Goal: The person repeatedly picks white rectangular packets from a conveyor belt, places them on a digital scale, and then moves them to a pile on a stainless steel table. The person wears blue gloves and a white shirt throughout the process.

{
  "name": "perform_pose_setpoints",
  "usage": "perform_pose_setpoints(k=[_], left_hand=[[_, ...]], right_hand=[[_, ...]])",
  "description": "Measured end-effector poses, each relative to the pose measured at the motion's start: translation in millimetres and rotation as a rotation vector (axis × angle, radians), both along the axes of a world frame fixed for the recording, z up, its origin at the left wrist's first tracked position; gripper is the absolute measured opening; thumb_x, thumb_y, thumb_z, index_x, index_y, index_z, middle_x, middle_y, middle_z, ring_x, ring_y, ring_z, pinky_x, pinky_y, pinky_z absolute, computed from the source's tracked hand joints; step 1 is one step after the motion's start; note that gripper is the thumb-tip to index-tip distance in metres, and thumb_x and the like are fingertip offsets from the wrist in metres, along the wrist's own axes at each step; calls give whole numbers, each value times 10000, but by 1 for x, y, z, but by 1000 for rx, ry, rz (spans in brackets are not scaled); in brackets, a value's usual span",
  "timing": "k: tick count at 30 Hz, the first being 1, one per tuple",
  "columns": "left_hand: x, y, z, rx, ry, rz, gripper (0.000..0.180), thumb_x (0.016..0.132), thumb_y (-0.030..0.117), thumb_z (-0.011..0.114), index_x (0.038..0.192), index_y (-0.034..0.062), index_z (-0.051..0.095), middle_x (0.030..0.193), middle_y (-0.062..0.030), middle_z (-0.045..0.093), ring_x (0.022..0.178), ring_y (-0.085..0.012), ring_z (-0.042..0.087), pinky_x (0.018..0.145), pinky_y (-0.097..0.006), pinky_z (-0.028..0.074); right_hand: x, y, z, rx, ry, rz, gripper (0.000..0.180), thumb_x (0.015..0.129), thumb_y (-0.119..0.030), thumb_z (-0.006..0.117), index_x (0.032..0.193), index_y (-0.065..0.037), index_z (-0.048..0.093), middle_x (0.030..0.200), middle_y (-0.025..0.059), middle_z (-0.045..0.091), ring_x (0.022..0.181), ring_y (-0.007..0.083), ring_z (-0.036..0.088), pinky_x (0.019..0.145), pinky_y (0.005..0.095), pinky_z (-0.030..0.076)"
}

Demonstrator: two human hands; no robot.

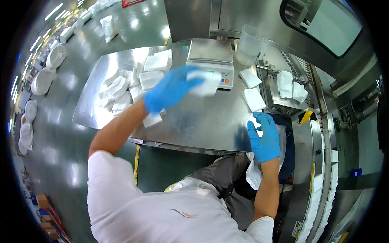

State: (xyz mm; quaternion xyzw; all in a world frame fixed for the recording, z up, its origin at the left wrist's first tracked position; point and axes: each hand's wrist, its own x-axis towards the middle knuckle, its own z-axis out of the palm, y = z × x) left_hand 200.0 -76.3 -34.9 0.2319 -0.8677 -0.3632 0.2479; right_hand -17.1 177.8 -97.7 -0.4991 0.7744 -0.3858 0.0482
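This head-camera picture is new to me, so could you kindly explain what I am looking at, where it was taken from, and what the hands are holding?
The picture comes from a wide-angle camera worn on a person's head, looking down, so straight edges look bent. No machine is doing the handling: the two blue-gloved hands belong to that person. The left hand holds a white packet just in front of a small scale. The right hand rests at the edge of the steel table, gripping the rim of a clear plastic bag that hangs below. A pile of white packets lies on the table's left side, and two more lie on the right. A clear jug stands behind the scale, and a conveyor carrying packets runs along the right.
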Motion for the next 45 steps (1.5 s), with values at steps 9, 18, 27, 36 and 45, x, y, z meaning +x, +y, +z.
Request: perform_pose_setpoints(k=[9, 18, 27, 36, 45], left_hand=[[-132, -175, -2, -194, -291, 218, 524, 865, 451, 745, 1146, 11, 693, 1100, -228, 704, 1010, -348, 693, 899, -411, 550], [-117, -206, 30, -407, -352, 106, 706, 854, 526, 727, 1335, 22, 610, 1338, -199, 628, 1245, -356, 598, 1065, -421, 472], [-125, -211, 49, -363, -477, -121, 815, 812, 506, 793, 1435, 54, 527, 1442, -170, 559, 1343, -344, 522, 1162, -442, 398], [-150, -215, 40, -345, -564, -271, 818, 800, 425, 827, 1443, 32, 510, 1449, -178, 550, 1341, -316, 528, 1162, -426, 397], [-170, -212, 30, -408, -871, -348, 781, 743, 439, 843, 1354, 15, 604, 1325, -195, 634, 1207, -326, 616, 1056, -418, 476]], right_hand=[[10, 53, 17, -23, -143, -136, 258, 953, -164, 676, 1172, -32, 640, 1174, 125, 620, 1009, 271, 638, 845, 368, 542], [-18, 38, -2, -38, -161, -207, 245, 971, -185, 658, 1177, -52, 672, 1134, 86, 660, 956, 197, 637, 836, 335, 524], [-13, 27, -13, -10, -207, -187, 238, 970, -184, 663, 1174, -64, 677, 1120, 68, 657, 945, 185, 636, 823, 314, 524], [-13, 46, -20, -10, -212, -235, 228, 972, -177, 663, 1157, -43, 680, 1122, 79, 644, 946, 188, 635, 820, 315, 526], [-11, 42, -14, -29, -299, -232, 240, 970, -175, 662, 1169, -42, 675, 1098, 73, 640, 937, 184, 630, 817, 306, 521]])
